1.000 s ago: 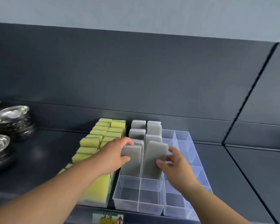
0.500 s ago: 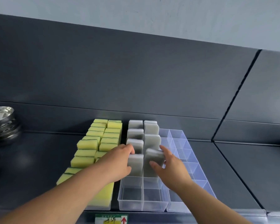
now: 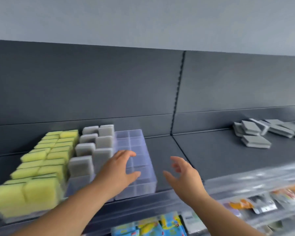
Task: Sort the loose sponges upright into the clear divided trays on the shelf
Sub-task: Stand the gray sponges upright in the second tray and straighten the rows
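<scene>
head view: dark shelf [image 3: 211, 155] against a dark back panel [image 3: 92, 82], everything somewhat smeared by motion.
left hand [image 3: 119, 169]: palm down over the empty tray [image 3: 143, 189], forearm crossing the tray fronts; touching the rim or just above it, cannot tell.
left grip: wide, fingers spread and lightly bent, holding nothing.
right hand [image 3: 186, 174]: in the air right of the empty tray, apart from it, above the front part of the shelf.
right grip: wide, fingers splayed, holding nothing.
grey sponges [image 3: 95, 145]: upright in two rows in the middle tray [image 3: 78, 182], just left of the left hand; front cells of that tray unfilled and partly hidden by the forearm.
yellow sponges [image 3: 46, 160]: upright, packed tight in the leftmost tray [image 3: 7, 218].
empty tray: clear, two columns of cells, flush against the middle tray.
loose sponges [image 3: 262, 132]: grey, lying flat and overlapping in a heap at the far right of the shelf, near the back panel, well apart from both hands.
between trays and heap: a joint line [image 3: 182, 150] across the shelf, running up the back panel as a slotted strip [image 3: 178, 92].
below: clear front rail [image 3: 245, 181] and coloured packets [image 3: 160, 225] on a lower level, too blurred to read.
</scene>
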`<control>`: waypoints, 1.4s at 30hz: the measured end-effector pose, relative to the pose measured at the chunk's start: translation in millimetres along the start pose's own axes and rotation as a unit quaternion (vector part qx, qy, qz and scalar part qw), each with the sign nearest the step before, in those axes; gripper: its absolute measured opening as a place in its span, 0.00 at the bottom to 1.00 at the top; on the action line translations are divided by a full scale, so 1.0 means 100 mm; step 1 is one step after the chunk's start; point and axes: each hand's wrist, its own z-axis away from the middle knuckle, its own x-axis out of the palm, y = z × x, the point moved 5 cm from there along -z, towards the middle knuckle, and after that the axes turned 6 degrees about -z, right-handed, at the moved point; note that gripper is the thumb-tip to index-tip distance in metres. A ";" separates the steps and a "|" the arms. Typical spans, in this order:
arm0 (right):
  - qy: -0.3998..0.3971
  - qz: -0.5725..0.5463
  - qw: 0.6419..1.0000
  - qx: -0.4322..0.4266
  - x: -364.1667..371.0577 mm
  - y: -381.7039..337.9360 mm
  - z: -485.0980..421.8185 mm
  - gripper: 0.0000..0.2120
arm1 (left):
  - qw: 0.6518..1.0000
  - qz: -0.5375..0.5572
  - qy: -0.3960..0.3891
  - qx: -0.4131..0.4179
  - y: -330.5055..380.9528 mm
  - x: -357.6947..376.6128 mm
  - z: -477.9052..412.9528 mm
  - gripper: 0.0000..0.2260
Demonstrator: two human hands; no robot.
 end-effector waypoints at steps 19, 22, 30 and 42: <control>0.158 0.039 0.938 0.307 -3.41 3.17 2.13 0.32 | 0.950 0.145 -0.236 0.144 3.80 2.59 -0.04 0.30; 0.180 0.028 0.933 0.309 -3.65 3.38 1.98 0.32 | 0.945 0.141 -0.243 0.168 4.13 2.79 -0.32 0.30; 0.205 0.037 0.934 0.291 -4.17 3.86 0.71 0.32 | 0.942 0.150 -0.228 0.194 4.66 3.26 -1.76 0.32; 0.214 0.020 0.940 0.265 -5.04 4.59 -1.29 0.30 | 0.947 0.144 -0.204 0.204 5.52 3.73 -3.83 0.31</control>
